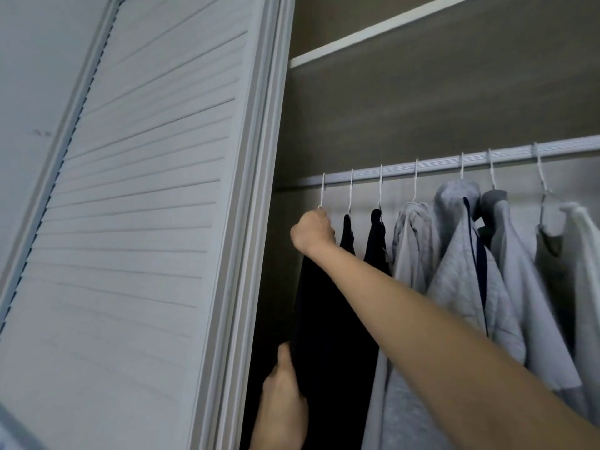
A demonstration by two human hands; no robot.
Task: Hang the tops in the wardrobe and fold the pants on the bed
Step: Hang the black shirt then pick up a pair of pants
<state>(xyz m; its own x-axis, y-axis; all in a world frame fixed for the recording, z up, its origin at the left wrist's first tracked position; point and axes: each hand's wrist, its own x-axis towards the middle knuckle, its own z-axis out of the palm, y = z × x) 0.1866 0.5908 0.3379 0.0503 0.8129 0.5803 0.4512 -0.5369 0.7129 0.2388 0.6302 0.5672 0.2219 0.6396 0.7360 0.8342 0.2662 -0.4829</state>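
Right hand [312, 231] grips a hanger [321, 198] on the rail [438, 164]; at seven o'clock, left hand [284, 394] holds its dark top [328, 336].

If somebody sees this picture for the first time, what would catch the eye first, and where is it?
Probably the right hand, raised at centre, with its grip closed around the leftmost white hanger hooked on the wardrobe rail. Below it hangs a dark top, which the left hand touches at its lower edge. The white louvred door fills the left half.
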